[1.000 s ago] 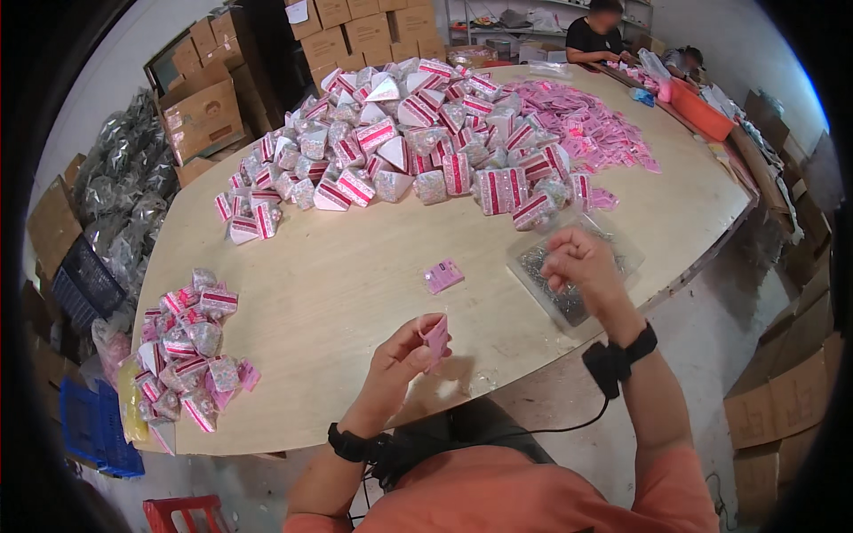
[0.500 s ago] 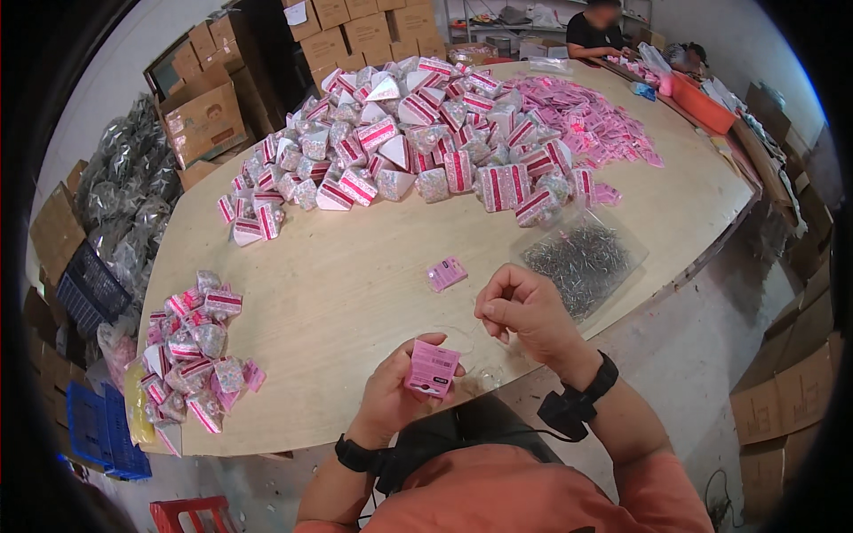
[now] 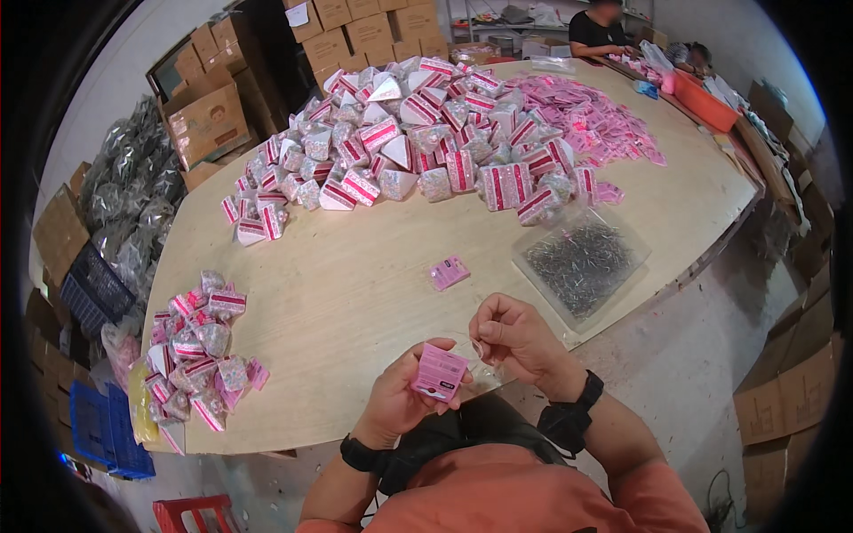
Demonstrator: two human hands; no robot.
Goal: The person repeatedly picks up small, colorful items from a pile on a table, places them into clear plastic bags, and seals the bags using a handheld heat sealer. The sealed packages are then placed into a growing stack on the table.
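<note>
My left hand (image 3: pixel 389 401) is closed around a pink printed card (image 3: pixel 440 371), its face turned up, close to the table's near edge. Just to its right, my right hand (image 3: pixel 522 343) pinches a thin pale string (image 3: pixel 466 341) that runs toward the top of the card. Where the string meets the card is too fine to make out. Beyond my hands a loose pink card (image 3: pixel 450 273) lies on the table. Beside my right hand sits a clear shallow tray (image 3: pixel 641 251) filled with many small metal pins or hooks.
A big heap of wedge-shaped, cake-slice-like pieces (image 3: pixel 382 142) spreads across the table's far side, with piled pink cards (image 3: pixel 586 115) on its right. A smaller heap (image 3: pixel 200 346) lies at the left edge. A person (image 3: pixel 597 34) sits far right near an orange basin (image 3: pixel 702 102).
My right hand has moved down toward the card with the string, and its fingers are now closer to my left hand. The card in my left hand has turned slightly.
</note>
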